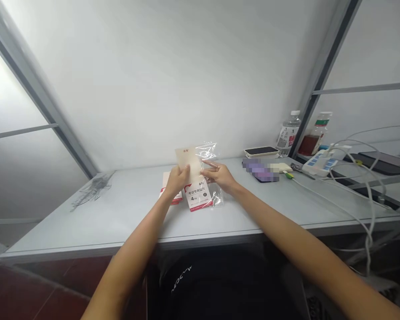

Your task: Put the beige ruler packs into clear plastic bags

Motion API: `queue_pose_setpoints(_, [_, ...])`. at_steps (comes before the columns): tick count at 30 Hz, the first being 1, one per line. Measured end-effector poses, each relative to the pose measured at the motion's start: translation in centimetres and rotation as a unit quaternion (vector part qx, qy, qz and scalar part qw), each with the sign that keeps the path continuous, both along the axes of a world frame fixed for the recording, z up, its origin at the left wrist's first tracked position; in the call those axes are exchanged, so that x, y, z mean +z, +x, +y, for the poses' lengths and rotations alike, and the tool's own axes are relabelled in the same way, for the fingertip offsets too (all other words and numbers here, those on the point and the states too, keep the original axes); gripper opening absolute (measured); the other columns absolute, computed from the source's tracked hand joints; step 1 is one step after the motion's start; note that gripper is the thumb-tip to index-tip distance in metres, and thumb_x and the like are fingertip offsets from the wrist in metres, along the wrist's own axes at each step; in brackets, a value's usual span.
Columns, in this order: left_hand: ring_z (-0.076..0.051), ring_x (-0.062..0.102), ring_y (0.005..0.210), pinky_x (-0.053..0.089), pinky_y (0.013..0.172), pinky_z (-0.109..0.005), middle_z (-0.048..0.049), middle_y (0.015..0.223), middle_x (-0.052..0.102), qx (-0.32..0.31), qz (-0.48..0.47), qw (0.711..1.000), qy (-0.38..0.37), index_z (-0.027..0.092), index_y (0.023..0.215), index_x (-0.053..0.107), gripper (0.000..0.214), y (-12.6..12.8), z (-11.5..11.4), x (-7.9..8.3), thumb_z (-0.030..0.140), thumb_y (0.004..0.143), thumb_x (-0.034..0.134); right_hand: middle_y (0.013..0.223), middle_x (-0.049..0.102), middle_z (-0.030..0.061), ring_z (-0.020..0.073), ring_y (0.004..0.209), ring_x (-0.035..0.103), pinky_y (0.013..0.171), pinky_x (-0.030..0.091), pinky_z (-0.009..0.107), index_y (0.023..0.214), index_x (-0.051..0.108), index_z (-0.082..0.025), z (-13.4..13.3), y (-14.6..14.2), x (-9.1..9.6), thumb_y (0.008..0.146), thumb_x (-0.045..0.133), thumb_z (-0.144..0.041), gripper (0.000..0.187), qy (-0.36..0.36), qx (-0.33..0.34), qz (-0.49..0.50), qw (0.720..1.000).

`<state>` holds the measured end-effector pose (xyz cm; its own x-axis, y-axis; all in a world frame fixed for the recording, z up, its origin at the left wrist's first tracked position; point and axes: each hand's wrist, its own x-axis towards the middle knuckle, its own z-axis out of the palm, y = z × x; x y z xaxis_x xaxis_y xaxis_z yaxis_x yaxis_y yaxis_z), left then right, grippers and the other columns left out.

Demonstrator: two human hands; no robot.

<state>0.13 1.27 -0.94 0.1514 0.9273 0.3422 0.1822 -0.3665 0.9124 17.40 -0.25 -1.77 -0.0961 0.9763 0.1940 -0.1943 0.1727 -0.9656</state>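
My left hand [178, 178] is closed on a pale cream card [188, 161], pinching its lower left part and holding it upright above the grey table [126, 209]. My right hand [220, 175] grips a clear plastic sleeve [209, 152] at the card's right side, thumb and fingers pressed on the film. Below both hands lies a red-and-white printed card pack [198, 197] in clear wrap. A small stack of similar red-edged packs [173, 195] lies under my left hand.
A crumpled clear wrapper [92, 188] lies at the table's left. At the right stand two bottles [289, 133], a phone [261, 151], a blurred purple item [262, 170], a power strip [322, 162] and white cables [360, 195]. A dark chair [220, 280] sits below the table edge.
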Motion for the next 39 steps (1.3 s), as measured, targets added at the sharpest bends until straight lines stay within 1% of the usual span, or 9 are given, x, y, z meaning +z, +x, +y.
queue_pose_setpoints(5, [-0.021, 0.062, 0.082, 0.05, 0.067, -0.032, -0.0118, 0.1, 0.061, 0.027, -0.042, 0.998, 0.032, 0.015, 0.101, 0.054, 0.038, 0.12, 0.12, -0.11, 0.042, 0.075, 0.059, 0.079, 0.069, 0.0022, 0.0136, 0.06, 0.063, 0.052, 0.054, 0.025, 0.119, 0.057, -0.021, 0.15, 0.09, -0.06, 0.062, 0.076, -0.029, 0.06, 0.0, 0.0, 0.007, 1.0])
queue_pose_setpoints(9, [-0.022, 0.062, 0.075, 0.049, 0.065, -0.034, -0.0107, 0.09, 0.064, 0.043, -0.003, 0.999, 0.021, 0.015, 0.095, 0.057, 0.031, 0.04, 0.38, -0.13, 0.041, 0.078, 0.055, 0.079, 0.068, 0.002, 0.0106, 0.054, 0.06, 0.052, 0.054, 0.025, 0.116, 0.06, -0.021, 0.09, 0.22, 0.14, 0.066, 0.074, -0.03, 0.053, -0.003, 0.006, 0.029, 1.0])
queue_pose_setpoints(12, [-0.023, 0.061, 0.073, 0.048, 0.066, -0.035, -0.0094, 0.082, 0.066, 0.076, 0.011, 0.996, 0.037, 0.016, 0.084, 0.061, 0.026, -0.14, 0.49, -0.13, 0.04, 0.078, 0.054, 0.083, 0.069, 0.0027, 0.0098, 0.054, 0.06, 0.056, 0.055, 0.025, 0.117, 0.06, -0.022, -0.04, 0.22, 0.33, 0.067, 0.074, -0.03, 0.052, -0.002, -0.001, 0.041, 0.999])
queue_pose_setpoints(14, [-0.024, 0.061, 0.073, 0.047, 0.067, -0.035, -0.0089, 0.082, 0.066, 0.083, 0.017, 0.995, 0.054, 0.017, 0.084, 0.062, 0.024, -0.24, 0.5, -0.16, 0.039, 0.077, 0.055, 0.084, 0.069, 0.003, 0.0102, 0.054, 0.061, 0.058, 0.055, 0.026, 0.117, 0.059, -0.021, -0.16, 0.17, 0.43, 0.067, 0.073, -0.03, 0.052, -0.004, -0.004, 0.038, 0.999])
queue_pose_setpoints(21, [-0.021, 0.063, 0.07, 0.05, 0.06, -0.034, -0.0086, 0.081, 0.067, 0.04, 0.04, 0.993, 0.101, 0.017, 0.091, 0.062, 0.031, -0.16, 0.34, -0.4, 0.044, 0.078, 0.054, 0.082, 0.069, 0.0012, 0.0126, 0.058, 0.063, 0.058, 0.055, 0.027, 0.117, 0.06, -0.022, -0.03, 0.09, 0.18, 0.066, 0.074, -0.03, 0.053, -0.004, 0.007, 0.026, 1.0])
queue_pose_setpoints(25, [-0.022, 0.064, 0.07, 0.051, 0.057, -0.033, -0.0094, 0.083, 0.068, -0.021, 0.038, 0.998, 0.049, 0.016, 0.091, 0.063, 0.038, -0.1, 0.27, -0.35, 0.05, 0.079, 0.051, 0.083, 0.069, 0.0013, 0.013, 0.059, 0.064, 0.056, 0.054, 0.026, 0.114, 0.061, -0.022, 0.34, 0.22, -0.12, 0.065, 0.075, -0.028, 0.051, -0.021, 0.018, 0.034, 0.999])
queue_pose_setpoints(29, [-0.024, 0.065, 0.073, 0.052, 0.058, -0.033, -0.011, 0.085, 0.069, -0.058, 0.014, 0.998, 0.008, 0.014, 0.088, 0.064, 0.043, -0.31, 0.32, -0.19, 0.053, 0.077, 0.052, 0.082, 0.069, 0.0019, 0.0134, 0.06, 0.064, 0.056, 0.054, 0.026, 0.104, 0.065, -0.021, 0.53, 0.45, -0.07, 0.068, 0.073, -0.029, 0.038, -0.039, 0.03, 0.064, 0.997])
queue_pose_setpoints(33, [-0.023, 0.065, 0.072, 0.053, 0.058, -0.034, -0.0119, 0.084, 0.069, -0.082, 0.022, 0.996, -0.016, 0.013, 0.087, 0.064, 0.041, -0.59, 0.28, -0.02, 0.052, 0.075, 0.055, 0.087, 0.069, 0.0036, 0.0142, 0.067, 0.065, 0.065, 0.054, 0.026, 0.098, 0.067, -0.021, 0.69, 0.71, 0.12, 0.071, 0.07, -0.03, 0.029, -0.043, 0.023, 0.094, 0.994])
queue_pose_setpoints(39, [-0.024, 0.066, 0.075, 0.052, 0.06, -0.034, -0.0122, 0.087, 0.069, -0.103, 0.046, 0.993, -0.02, 0.012, 0.091, 0.065, 0.045, -0.82, 0.0, 0.27, 0.052, 0.075, 0.056, 0.097, 0.068, 0.005, 0.0135, 0.066, 0.066, 0.061, 0.054, 0.024, 0.099, 0.065, -0.019, 0.6, 0.55, 0.18, 0.073, 0.068, -0.03, 0.029, -0.059, -0.005, 0.095, 0.994])
